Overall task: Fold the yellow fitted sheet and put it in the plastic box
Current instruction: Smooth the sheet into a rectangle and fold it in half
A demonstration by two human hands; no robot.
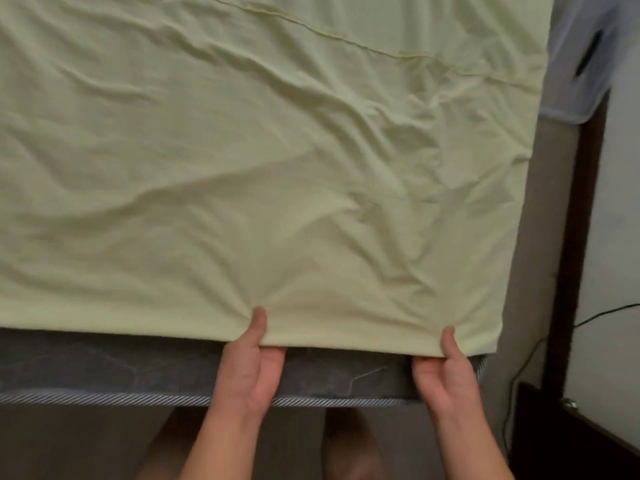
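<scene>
The pale yellow fitted sheet (263,161) lies spread and wrinkled over most of the bed, with a seam line running across its far part. Its near edge sits a little back from the mattress edge. My left hand (251,362) pinches that near edge, thumb on top and fingers under the cloth. Further right, close to the sheet's near right corner, my right hand (446,368) pinches the same edge the same way. The plastic box is not in view.
A dark grey mattress (104,368) with striped piping shows under the sheet's near edge. A dark wooden frame (571,271) runs along the right side, with a black cable (519,375) by the wall. A pale blue cloth (581,64) lies at the upper right.
</scene>
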